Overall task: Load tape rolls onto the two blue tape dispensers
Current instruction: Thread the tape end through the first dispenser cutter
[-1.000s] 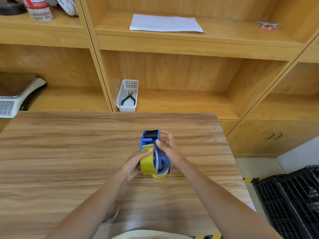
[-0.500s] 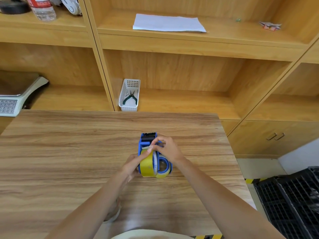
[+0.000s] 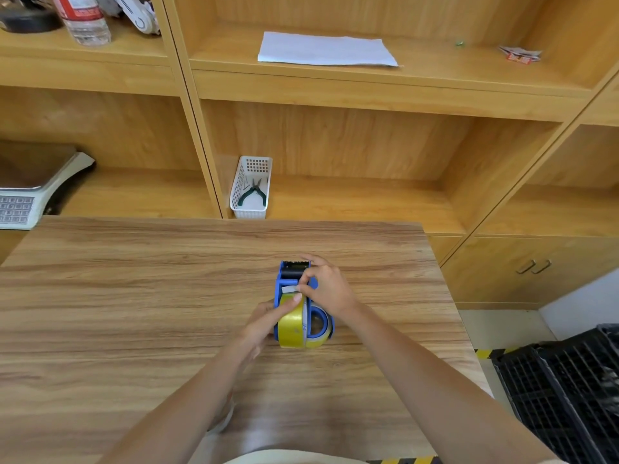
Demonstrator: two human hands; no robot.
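Observation:
A blue tape dispenser [image 3: 294, 279] stands on the wooden table [image 3: 134, 296], its black roller and toothed blade at the far end. A yellow tape roll [image 3: 293, 326] sits on its hub. My left hand [image 3: 264, 324] grips the left side of the dispenser, thumb resting on top of the roll. My right hand [image 3: 326, 286] pinches the pale free end of the tape [image 3: 288, 289] just above the roll, behind the roller. A second roll-like object [image 3: 225, 421] lies partly hidden under my left forearm.
Wooden shelves stand behind the table. A white basket [image 3: 251, 189] with pliers sits on the lower shelf, a weighing scale [image 3: 30, 192] at left, a paper sheet [image 3: 326, 50] and bottle [image 3: 83, 18] higher up. A black crate [image 3: 569, 396] is on the floor at right.
My right hand has moved from the roll's side onto its top and pinched the tape end, drawing it a little toward the roller. My left thumb stays on the roll.

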